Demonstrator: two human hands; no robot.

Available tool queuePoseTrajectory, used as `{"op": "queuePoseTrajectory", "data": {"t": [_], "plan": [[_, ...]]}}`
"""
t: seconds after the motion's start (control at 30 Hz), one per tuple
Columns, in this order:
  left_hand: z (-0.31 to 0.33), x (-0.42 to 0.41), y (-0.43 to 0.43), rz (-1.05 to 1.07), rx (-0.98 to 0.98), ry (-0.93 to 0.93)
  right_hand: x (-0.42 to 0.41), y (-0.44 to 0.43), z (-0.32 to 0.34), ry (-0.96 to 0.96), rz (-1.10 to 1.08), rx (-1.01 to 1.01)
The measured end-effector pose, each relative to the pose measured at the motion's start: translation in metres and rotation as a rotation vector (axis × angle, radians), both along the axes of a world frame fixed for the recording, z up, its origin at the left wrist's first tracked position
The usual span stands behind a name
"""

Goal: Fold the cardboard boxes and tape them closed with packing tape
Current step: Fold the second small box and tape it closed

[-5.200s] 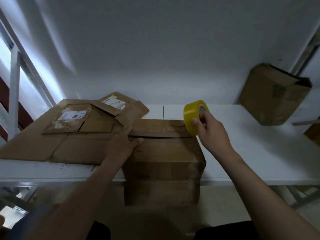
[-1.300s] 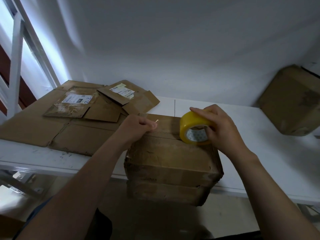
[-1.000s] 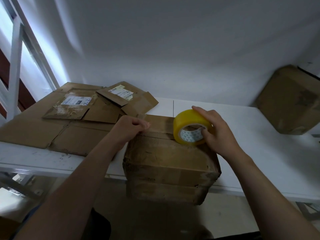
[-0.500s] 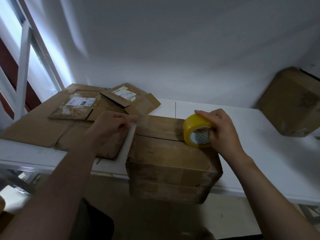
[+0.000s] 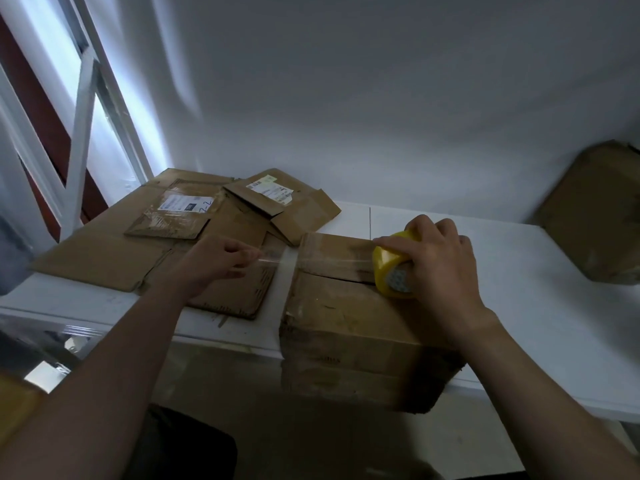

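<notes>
A white counter (image 5: 519, 271) carried flattened brown cardboard sheets (image 5: 104, 258) at its left end. There were two rectangular cardboard boxes: a near box (image 5: 346, 317) overhanging the front edge and a far box (image 5: 595, 216) at the far right. On the near box, the right hand (image 5: 440, 261) had its fingers wrapped round one yellow tape roll (image 5: 388, 268). The left hand (image 5: 211, 261) pinched one clear strip (image 5: 280, 259) stretched from it.

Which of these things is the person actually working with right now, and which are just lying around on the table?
In use: cardboard box; yellow tape roll, gripped by the right hand; clear tape strip, pinched by the left hand.
Lying about: flattened cardboard sheets; labelled flat boxes on them; another box at the far right of the white table.
</notes>
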State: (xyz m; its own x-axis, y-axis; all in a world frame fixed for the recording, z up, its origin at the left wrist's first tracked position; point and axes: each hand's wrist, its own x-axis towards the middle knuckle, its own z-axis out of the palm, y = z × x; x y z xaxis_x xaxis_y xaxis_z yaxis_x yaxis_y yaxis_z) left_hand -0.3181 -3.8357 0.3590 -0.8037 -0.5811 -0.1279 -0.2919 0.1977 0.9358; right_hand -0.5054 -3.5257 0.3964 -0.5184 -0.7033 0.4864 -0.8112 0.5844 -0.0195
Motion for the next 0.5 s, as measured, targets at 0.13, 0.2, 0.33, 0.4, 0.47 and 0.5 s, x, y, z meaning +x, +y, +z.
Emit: {"op": "queuePoseTrajectory", "data": {"t": [0.13,0.2,0.33,0.4,0.47,0.5], "plan": [[-0.010,-0.004,-0.003,0.017,-0.035,-0.058,0.004,-0.006,-0.001,0.040,0.003,0.027],[-0.015,-0.008,0.001,0.022,-0.073,-0.088,0.005,-0.007,-0.001,0.040,-0.010,0.031],[-0.030,-0.014,0.005,0.024,-0.227,-0.161,0.012,-0.007,-0.001,0.060,-0.014,0.025],[-0.037,-0.019,0.011,0.026,-0.317,-0.187,0.013,-0.007,0.000,0.062,-0.012,0.020],[-0.043,-0.024,0.023,0.054,-0.371,-0.197,0.013,-0.007,0.000,0.056,-0.015,0.018],[-0.046,-0.027,0.030,0.066,-0.379,-0.190,0.014,-0.007,-0.001,0.055,-0.016,0.020]]}}
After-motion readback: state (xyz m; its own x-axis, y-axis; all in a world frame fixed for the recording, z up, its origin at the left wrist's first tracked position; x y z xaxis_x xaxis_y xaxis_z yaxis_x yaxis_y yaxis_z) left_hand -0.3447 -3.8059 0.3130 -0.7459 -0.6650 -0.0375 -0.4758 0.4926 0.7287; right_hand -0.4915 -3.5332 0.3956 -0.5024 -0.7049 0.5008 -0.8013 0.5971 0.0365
